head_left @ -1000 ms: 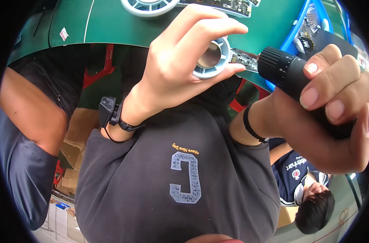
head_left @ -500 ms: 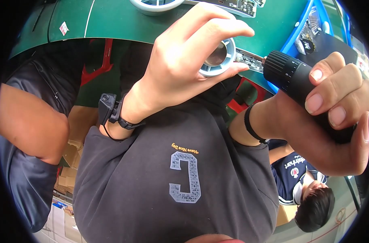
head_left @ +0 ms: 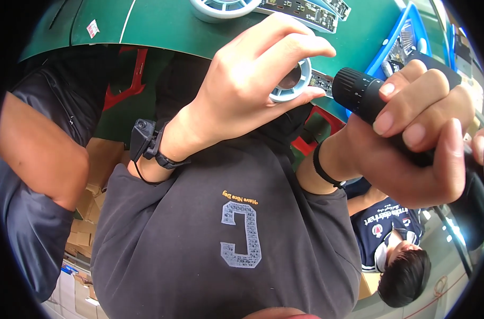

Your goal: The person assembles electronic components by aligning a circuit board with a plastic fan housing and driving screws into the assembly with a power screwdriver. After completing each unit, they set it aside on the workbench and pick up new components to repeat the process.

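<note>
My left hand (head_left: 247,72) grips a pale blue ring-shaped housing (head_left: 304,80) with spokes, thumb below it and fingers curled over it. A narrow strip with a circuit board (head_left: 321,82) runs from the ring toward the right. My right hand (head_left: 420,114) is wrapped round a black power screwdriver (head_left: 359,93) with a ribbed, marked collar. The collar's front end is right beside the circuit board; the bit is hidden, so I cannot tell whether it touches the board.
On the green table (head_left: 162,26), a similar spoked ring (head_left: 226,8) lies near circuit-board strips (head_left: 300,13). A blue tray (head_left: 391,45) of small metal parts sits at the right. A person's bare arm (head_left: 40,149) is close on the left; another person (head_left: 391,234) is behind at lower right.
My right hand and the screwdriver have shifted left, closer to the ring, and the bit visible before is now out of sight. My left hand keeps its grip. The view has turned slightly.
</note>
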The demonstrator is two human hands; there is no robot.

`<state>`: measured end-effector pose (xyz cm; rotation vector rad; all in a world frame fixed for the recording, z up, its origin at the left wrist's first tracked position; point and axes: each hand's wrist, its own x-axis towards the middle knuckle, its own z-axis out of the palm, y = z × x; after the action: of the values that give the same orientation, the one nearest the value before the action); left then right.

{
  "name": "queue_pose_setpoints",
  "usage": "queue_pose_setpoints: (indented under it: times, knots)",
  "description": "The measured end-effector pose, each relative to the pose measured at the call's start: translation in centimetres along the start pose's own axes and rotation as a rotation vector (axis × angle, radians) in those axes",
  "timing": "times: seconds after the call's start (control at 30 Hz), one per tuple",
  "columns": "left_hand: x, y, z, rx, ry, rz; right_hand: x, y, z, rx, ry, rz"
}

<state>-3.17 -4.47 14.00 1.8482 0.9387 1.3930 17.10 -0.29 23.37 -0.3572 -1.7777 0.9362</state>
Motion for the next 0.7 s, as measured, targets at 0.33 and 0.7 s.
queue_pose_setpoints:
  times: [0.33, 0.7]
  knots:
    - [0.4, -0.3, 0.3, 0.024, 0.026, 0.057, 1.1, 1.0, 1.3, -0.003, 0.067, 0.073]
    - [0.0, 1.5, 1.0, 0.139, 0.000, 0.039, -3.2, -7.3, -0.1, -0.186, 0.709, 0.022]
